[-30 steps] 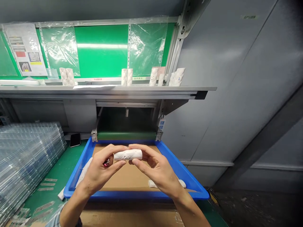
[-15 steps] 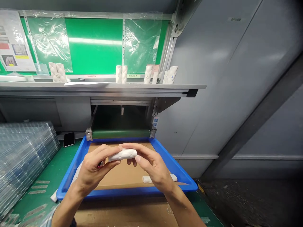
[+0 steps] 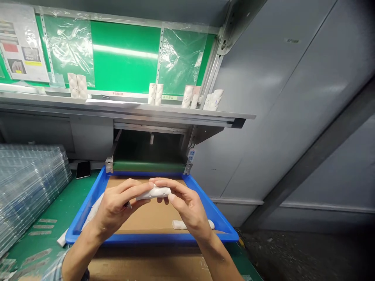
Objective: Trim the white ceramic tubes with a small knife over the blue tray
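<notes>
Both hands hold one white oblong piece (image 3: 154,192) above a blue tray (image 3: 222,228). My left hand (image 3: 114,207) pinches its left end with thumb and fingers; a small dark and pink object shows under that palm. My right hand (image 3: 184,203) grips the right end, fingers curled over the top. The tray is lined with brown cardboard (image 3: 146,220). Another white piece (image 3: 178,224) lies in the tray behind my right hand, and one more (image 3: 93,208) lies along the tray's left side.
A stack of clear plastic trays (image 3: 29,183) fills the left. A phone (image 3: 83,169) lies on the green mat. A green conveyor belt (image 3: 148,166) ends at the tray. White sample pieces (image 3: 155,94) stand on the shelf above. Grey wall panels are at the right.
The white piece has been turned in my fingers, so its printed side no longer faces me. My hands stay in the same place; the camera has shifted slightly.
</notes>
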A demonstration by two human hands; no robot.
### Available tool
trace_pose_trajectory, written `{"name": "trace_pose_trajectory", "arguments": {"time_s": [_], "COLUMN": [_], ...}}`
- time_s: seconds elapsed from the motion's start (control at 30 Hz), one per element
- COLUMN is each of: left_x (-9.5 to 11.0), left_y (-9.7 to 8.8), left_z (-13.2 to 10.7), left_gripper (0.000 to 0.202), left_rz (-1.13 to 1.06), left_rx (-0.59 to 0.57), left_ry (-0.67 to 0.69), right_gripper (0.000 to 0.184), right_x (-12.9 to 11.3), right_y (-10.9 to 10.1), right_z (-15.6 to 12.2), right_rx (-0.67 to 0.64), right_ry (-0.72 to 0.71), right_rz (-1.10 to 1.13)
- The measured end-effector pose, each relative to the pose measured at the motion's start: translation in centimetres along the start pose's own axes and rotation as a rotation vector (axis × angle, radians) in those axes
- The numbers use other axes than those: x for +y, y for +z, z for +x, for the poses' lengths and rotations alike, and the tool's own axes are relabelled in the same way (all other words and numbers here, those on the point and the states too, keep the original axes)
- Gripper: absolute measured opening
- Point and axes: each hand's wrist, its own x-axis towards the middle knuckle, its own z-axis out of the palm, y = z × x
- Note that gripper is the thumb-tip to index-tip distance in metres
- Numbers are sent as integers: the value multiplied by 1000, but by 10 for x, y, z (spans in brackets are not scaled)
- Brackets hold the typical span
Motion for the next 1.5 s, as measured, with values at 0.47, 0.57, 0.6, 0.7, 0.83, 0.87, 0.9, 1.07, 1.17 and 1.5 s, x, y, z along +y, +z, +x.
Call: {"name": "trace_pose_trajectory", "arguments": {"time_s": [0.47, 0.57, 0.6, 0.7, 0.83, 0.87, 0.9, 1.07, 1.17, 1.5], "left_x": [-5, -6, -6, -7, -7, -7, -6, 1, 7, 27], "left_y": [-4, -5, -4, -4, -1, 0, 1, -5, -11, 2], "left_z": [0, -1, -1, -2, -4, -4, -4, 0, 4, 4], "left_gripper": [41, 42, 43, 45, 40, 38, 36, 47, 38, 38], "left_rz": [6, 6, 7, -5, -21, -24, -24, 111, 249, 664], "left_rx": [-30, -21, -21, -29, -45, -42, -41, -126, -139, -94], "left_ry": [26, 26, 23, 7, -36, -69, -108, -282, -339, -97], "right_gripper": [40, 43, 41, 32, 27, 28, 29, 23, 24, 29], "right_x": [7, 7, 7, 6, 4, 4, 5, 12, 14, 15], "right_y": [-1, -3, -4, -4, -1, 1, 2, 5, 3, 0], "right_z": [-4, -5, -5, -5, -4, -4, -4, -4, -6, -10], "right_rx": [21, -5, -13, 1, 17, 16, 23, 170, 205, 149], "right_ry": [39, 63, 67, 81, 72, 68, 63, -14, -84, -202], "right_rz": [-31, -40, -39, -47, -86, -104, -127, -315, -446, -638]}}
